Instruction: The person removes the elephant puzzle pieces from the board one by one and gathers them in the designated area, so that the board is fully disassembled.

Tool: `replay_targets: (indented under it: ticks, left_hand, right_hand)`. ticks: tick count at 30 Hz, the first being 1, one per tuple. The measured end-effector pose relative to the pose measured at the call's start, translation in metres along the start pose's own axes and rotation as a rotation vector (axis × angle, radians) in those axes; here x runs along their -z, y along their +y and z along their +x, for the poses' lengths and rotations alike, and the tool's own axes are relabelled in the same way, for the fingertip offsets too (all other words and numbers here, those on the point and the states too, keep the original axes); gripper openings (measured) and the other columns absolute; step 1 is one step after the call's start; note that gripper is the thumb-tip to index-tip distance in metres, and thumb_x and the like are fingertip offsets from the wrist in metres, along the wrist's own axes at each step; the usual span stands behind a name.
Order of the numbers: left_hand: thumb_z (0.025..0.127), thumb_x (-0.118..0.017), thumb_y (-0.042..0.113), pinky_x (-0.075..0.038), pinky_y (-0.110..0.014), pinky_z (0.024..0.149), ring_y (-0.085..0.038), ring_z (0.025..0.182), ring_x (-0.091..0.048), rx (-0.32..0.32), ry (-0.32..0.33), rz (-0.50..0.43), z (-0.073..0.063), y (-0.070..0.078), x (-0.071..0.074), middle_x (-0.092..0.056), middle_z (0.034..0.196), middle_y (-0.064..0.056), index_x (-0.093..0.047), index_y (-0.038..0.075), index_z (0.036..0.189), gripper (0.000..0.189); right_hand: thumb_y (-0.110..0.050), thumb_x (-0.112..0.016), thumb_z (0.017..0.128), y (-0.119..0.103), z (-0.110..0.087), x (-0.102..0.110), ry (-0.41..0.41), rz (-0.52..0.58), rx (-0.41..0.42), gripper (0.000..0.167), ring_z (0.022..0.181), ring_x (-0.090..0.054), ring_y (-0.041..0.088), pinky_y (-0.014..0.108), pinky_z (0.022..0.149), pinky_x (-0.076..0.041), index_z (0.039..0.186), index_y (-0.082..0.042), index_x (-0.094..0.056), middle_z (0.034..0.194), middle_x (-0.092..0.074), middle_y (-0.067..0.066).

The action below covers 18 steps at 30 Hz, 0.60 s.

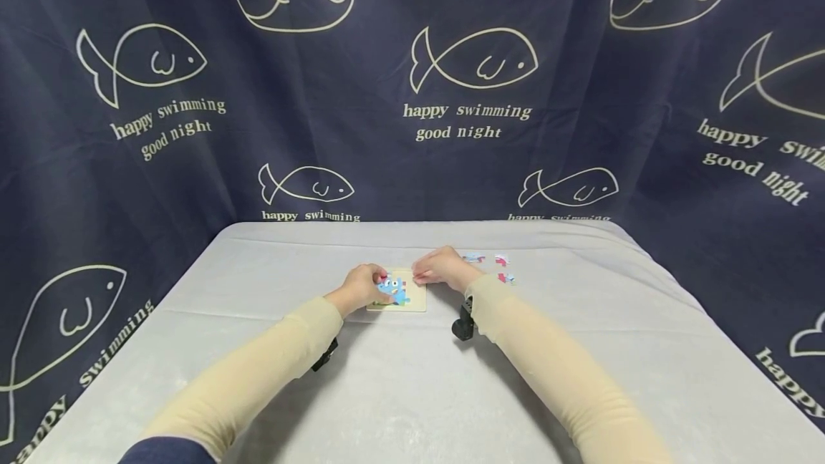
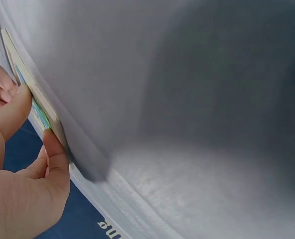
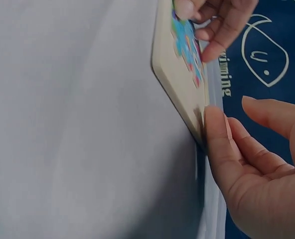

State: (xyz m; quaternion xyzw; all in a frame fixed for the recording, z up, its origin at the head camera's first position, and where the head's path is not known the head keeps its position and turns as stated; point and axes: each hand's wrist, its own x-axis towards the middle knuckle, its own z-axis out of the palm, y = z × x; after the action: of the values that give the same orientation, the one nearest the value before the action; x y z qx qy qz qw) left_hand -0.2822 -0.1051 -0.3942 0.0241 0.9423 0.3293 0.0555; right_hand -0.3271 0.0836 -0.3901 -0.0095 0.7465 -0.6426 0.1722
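A light wooden puzzle board (image 1: 417,299) lies on the table, with a blue cartoon picture of puzzle pieces (image 3: 185,44) in its left part. My left hand (image 1: 362,285) reaches over the board's left side, its thumb and a finger pinching at the pieces from two sides. How much of one piece it grips is partly hidden. At the far right corner, my right hand (image 1: 445,266) holds the board edge. Up close in the right wrist view, one digit of that hand (image 3: 259,169) presses on the corner, and another stands raised off the wood.
Right of the board, beyond my right hand, lie loose puzzle pieces: a blue one (image 1: 474,258), a pink one (image 1: 502,260) and a blue-and-red one (image 1: 506,278). A pale cloth covers the table (image 1: 387,392). Behind it hangs a dark blue curtain (image 1: 387,156) with fish drawings.
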Motion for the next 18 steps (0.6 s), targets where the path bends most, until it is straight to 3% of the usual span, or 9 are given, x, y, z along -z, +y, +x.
replay_targets:
  ticks: [11,18]
  left_hand:
    - [0.075,-0.084,0.015,-0.045,-0.037,0.095,-0.02,0.097,-0.052,0.01,0.014,0.0,0.002,0.0,0.0,-0.06,0.106,-0.007,-0.062,0.005,0.122,0.053]
    - [0.074,-0.084,0.014,-0.046,-0.038,0.096,-0.021,0.098,-0.054,0.001,0.0,-0.021,0.002,-0.002,-0.001,-0.061,0.108,-0.008,-0.061,0.004,0.121,0.053]
  right_hand:
    - [0.004,-0.068,0.085,0.002,0.003,-0.016,0.036,-0.121,0.018,0.023,0.065,-0.067,0.01,0.026,0.074,-0.059,0.106,0.014,-0.067,0.1,-0.072,0.023]
    - [-0.003,-0.074,0.081,0.005,0.0,-0.022,0.018,-0.357,0.093,0.022,0.063,-0.066,0.011,0.026,0.066,-0.057,0.101,0.005,-0.072,0.084,-0.074,0.013]
